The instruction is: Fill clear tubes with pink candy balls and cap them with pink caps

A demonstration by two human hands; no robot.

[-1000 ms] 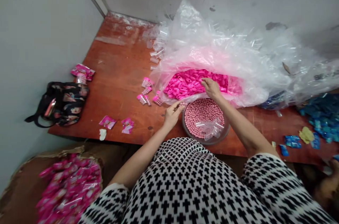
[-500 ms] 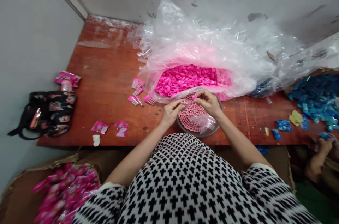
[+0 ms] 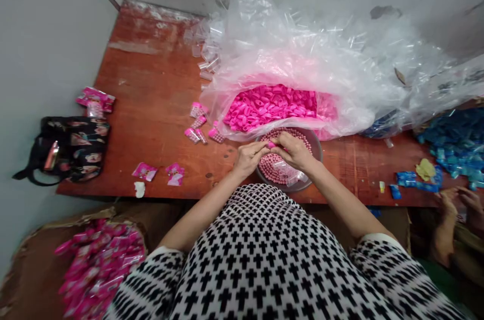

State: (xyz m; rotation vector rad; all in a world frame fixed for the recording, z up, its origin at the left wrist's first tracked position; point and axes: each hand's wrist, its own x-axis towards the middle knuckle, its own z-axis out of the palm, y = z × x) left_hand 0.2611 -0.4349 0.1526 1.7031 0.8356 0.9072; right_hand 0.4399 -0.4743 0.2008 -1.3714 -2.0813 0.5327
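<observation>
My hands meet over a grey bowl (image 3: 318, 154) of small pink balls (image 3: 269, 168). The thumb and fingers of my right hand (image 3: 294, 151) pinch a bright pink cap (image 3: 270, 144). Against the cap, my left hand (image 3: 249, 157) is closed on a small clear container, mostly hidden by the fingers. Several clear plastic containers (image 3: 293, 174) lie on the balls inside the bowl. Just behind it, an open plastic bag (image 3: 295, 65) shows a heap of pink caps (image 3: 270, 106). Left of the bag are several ball-filled containers with pink caps (image 3: 197, 122).
Pink packets (image 3: 144, 171) and a black floral bag (image 3: 88, 146) occupy the table's left part. A carton below holds many pink packets (image 3: 100, 269). Loose clear containers (image 3: 209, 50) lie behind. At right are blue pieces (image 3: 457, 141) and another person's hands (image 3: 449, 201).
My right hand has moved left and brought the pink cap up to the container in my left hand. The view has shifted slightly. At far right, the other person's hands have moved.
</observation>
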